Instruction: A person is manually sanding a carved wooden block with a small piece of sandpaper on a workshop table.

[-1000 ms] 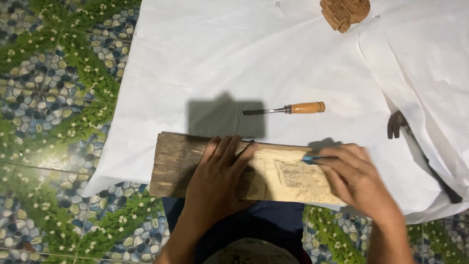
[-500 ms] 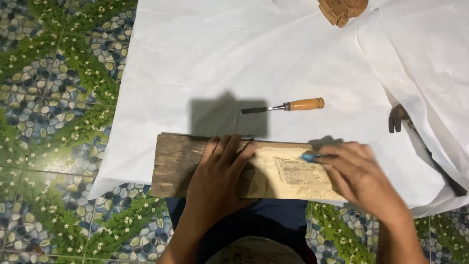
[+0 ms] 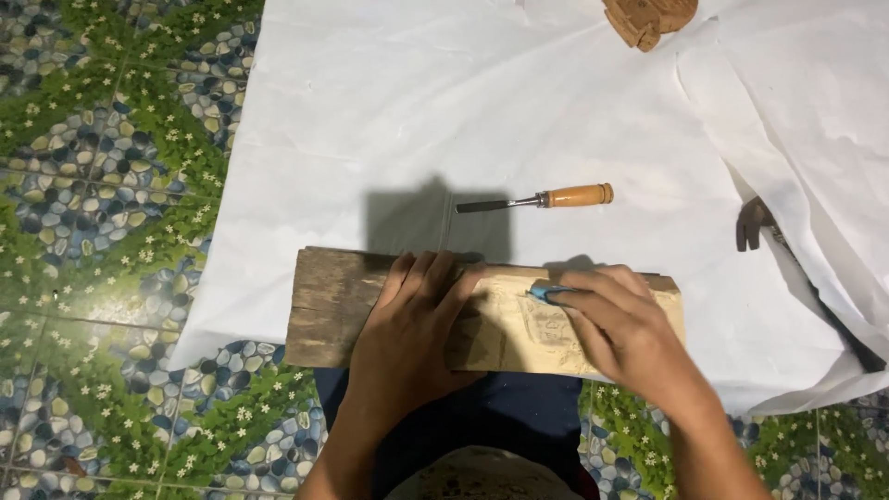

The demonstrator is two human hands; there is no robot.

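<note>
A rough wooden plank [image 3: 329, 306] lies across my lap on white paper, dark at its left end and pale where a carved panel shows on the right. My left hand [image 3: 417, 324] presses flat on the plank's middle, fingers spread. My right hand [image 3: 616, 329] rests on the carved pale area and grips a small blue piece [image 3: 542, 293], likely sandpaper, under its fingertips. A chisel [image 3: 546, 198] with an orange wooden handle lies on the paper just beyond the plank.
White paper sheets [image 3: 463, 102] cover the floor ahead. A brown carved wooden block [image 3: 648, 18] sits at the top edge. A dark metal hammer head [image 3: 752, 222] pokes from under the paper on the right. Pebble-and-leaf patterned floor tiles [image 3: 102, 185] show on the left.
My right hand has slid left along the carved area with the blue piece, uncovering the plank's right end. My left hand stays in place on the plank.
</note>
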